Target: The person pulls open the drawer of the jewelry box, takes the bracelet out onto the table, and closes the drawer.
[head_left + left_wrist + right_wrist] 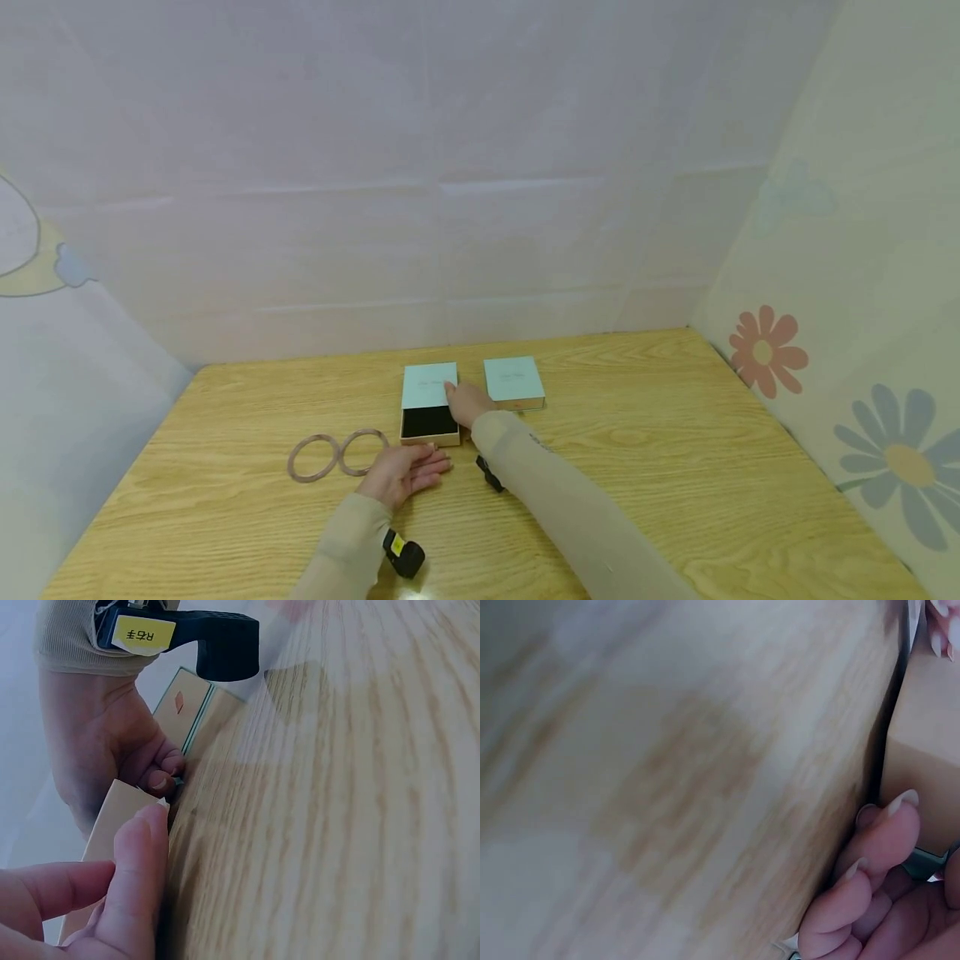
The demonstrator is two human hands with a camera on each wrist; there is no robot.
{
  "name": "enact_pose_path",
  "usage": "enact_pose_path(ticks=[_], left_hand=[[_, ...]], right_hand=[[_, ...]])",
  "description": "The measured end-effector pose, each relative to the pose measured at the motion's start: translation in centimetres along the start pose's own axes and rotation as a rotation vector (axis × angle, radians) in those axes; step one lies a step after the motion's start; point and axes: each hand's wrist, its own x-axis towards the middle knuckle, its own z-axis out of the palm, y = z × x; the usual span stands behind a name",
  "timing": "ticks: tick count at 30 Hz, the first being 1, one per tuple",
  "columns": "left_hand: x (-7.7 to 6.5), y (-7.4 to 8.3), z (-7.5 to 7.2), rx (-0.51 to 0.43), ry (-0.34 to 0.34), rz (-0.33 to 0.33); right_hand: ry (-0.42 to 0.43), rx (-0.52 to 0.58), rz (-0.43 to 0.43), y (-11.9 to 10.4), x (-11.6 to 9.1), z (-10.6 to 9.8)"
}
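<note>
A mint-topped jewelry box (pixel 431 385) sits on the table with its black-lined drawer (pixel 430 422) slid partly out toward the person. My right hand (pixel 470 404) grips this box at its right side, the thumb on the lid and the other fingers curled low along the side, as the right wrist view shows. At the drawer's front is my left hand (pixel 405 473), fingers extended, their tips right by the front face. The left wrist view shows the thumb and fingers (pixel 135 877) close against the box's beige wall. Left of that hand lie two pinkish bangles (pixel 313 458), side by side.
A second mint-topped box (pixel 514 379), closed, stands just right of the first. Both are on a wood-grain table (pixel 675 467) with a pale curtain wall (pixel 427 208) behind it. Black wrist cameras (pixel 405 557) are strapped over the sleeves.
</note>
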Motion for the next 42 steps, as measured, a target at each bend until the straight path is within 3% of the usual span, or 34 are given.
enact_pose_path(ticks=[13,20,27,42], left_hand=[[0.28,0.32,0.2,-0.031,0.007,0.003],[0.32,0.37,-0.31,-0.059,-0.072,0.017],[0.41,0.65,0.14,-0.027,0.002,0.0],[0.74,0.8,0.08,-0.017,-0.01,-0.006]], right_hand=[[0.0,0.009,0.001,0.1,0.1,0.17],[-0.002,-0.007,-0.002,0.04,0.06,0.17],[-0.001,-0.03,-0.004,-0.07,0.0,0.12],[-0.001,-0.023,-0.014,-0.11,-0.25,0.0]])
